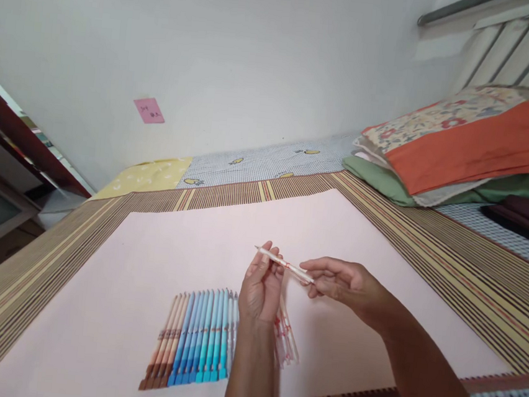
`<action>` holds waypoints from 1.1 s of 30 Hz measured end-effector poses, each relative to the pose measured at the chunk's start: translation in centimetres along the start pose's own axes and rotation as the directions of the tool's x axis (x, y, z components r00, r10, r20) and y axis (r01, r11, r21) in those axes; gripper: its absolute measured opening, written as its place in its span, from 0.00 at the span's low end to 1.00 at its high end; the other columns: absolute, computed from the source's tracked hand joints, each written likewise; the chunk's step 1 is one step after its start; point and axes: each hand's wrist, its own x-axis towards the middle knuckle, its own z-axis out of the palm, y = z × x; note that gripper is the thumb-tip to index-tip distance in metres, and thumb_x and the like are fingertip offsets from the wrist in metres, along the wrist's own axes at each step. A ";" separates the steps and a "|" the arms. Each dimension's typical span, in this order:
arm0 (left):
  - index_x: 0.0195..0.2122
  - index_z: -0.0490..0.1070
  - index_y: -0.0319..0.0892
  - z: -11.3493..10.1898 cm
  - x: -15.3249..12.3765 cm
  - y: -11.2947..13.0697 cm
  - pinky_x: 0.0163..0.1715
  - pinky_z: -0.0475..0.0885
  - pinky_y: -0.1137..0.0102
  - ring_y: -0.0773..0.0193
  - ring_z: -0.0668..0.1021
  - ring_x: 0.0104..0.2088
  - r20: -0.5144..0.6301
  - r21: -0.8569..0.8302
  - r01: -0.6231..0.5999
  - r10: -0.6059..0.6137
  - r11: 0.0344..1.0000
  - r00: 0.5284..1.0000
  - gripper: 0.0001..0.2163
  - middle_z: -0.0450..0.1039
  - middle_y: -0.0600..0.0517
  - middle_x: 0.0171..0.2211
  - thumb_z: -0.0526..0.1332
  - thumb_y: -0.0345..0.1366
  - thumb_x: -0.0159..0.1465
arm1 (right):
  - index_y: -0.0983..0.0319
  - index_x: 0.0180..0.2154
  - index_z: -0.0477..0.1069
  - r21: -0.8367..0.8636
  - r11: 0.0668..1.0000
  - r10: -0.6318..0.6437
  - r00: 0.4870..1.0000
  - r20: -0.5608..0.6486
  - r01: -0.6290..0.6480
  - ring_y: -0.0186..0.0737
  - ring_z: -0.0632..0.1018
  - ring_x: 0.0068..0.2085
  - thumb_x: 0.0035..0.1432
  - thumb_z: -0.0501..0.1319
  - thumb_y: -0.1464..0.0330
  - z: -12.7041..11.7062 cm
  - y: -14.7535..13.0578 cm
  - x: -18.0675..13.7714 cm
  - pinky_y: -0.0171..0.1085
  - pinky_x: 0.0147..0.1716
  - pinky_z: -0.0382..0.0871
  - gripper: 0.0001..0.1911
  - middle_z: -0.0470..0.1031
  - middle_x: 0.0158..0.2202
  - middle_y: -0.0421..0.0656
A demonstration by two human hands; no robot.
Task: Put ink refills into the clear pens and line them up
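A thin white pen (284, 263) with red marks is held level above a pale pink sheet (144, 287). My left hand (260, 288) pinches its far, pointed end with fingers closed. My right hand (343, 284) grips the other end between thumb and fingers. Below my left hand a row of several pens (195, 338) lies side by side on the sheet, brown ones at the left, blue ones in the middle. More white pens with red marks (286, 335) lie to the right of my left wrist, partly hidden by it.
The pink sheet lies on a striped woven mat (474, 256) spread over a bed. Folded orange, floral and green bedding (466, 143) is stacked at the right. A white wall with a pink note (149, 110) stands behind. Dark wooden furniture (11, 155) is at the left.
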 end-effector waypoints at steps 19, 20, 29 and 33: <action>0.43 0.79 0.35 0.3 -0.6 0.3 0.39 0.75 0.72 0.65 0.79 0.34 0.067 0.049 -0.002 -0.001 0.999 0.998 0.16 0.79 0.47 0.34 0.74 0.29 0.53 | 0.58 0.52 0.74 0.100 0.995 0.009 0.977 0.212 -0.031 0.41 0.77 0.44 0.51 0.74 0.62 -0.8 1.2 -0.1 0.45 0.50 0.73 0.27 0.77 0.43 0.44; 0.43 0.79 0.35 0.3 -0.6 0.3 0.39 0.75 0.72 0.66 0.79 0.34 0.066 0.047 -0.002 -0.001 0.999 0.998 0.16 0.79 0.47 0.34 0.74 0.29 0.53 | 0.59 0.52 0.74 0.108 0.994 0.010 0.978 0.209 -0.033 0.40 0.77 0.44 0.51 0.74 0.63 -0.7 1.2 -0.1 0.44 0.50 0.73 0.26 0.77 0.43 0.44; 0.42 0.80 0.35 0.4 -0.8 0.0 0.35 0.74 0.74 0.68 0.78 0.31 0.130 0.058 0.032 -0.039 0.998 0.991 0.16 0.78 0.48 0.32 0.75 0.32 0.53 | 0.60 0.46 0.76 0.132 0.991 -0.021 0.985 0.174 -0.003 0.35 0.76 0.37 0.50 0.74 0.63 0.4 1.0 0.0 0.36 0.41 0.72 0.21 0.77 0.35 0.41; 0.43 0.79 0.35 0.3 -0.8 0.3 0.36 0.74 0.73 0.67 0.78 0.31 0.129 0.112 0.026 -0.041 0.993 0.991 0.17 0.79 0.47 0.33 0.75 0.33 0.53 | 0.60 0.50 0.76 0.055 0.998 -0.025 0.977 0.213 0.013 0.39 0.76 0.42 0.50 0.74 0.58 -0.2 0.9 -0.2 0.39 0.44 0.71 0.26 0.78 0.40 0.44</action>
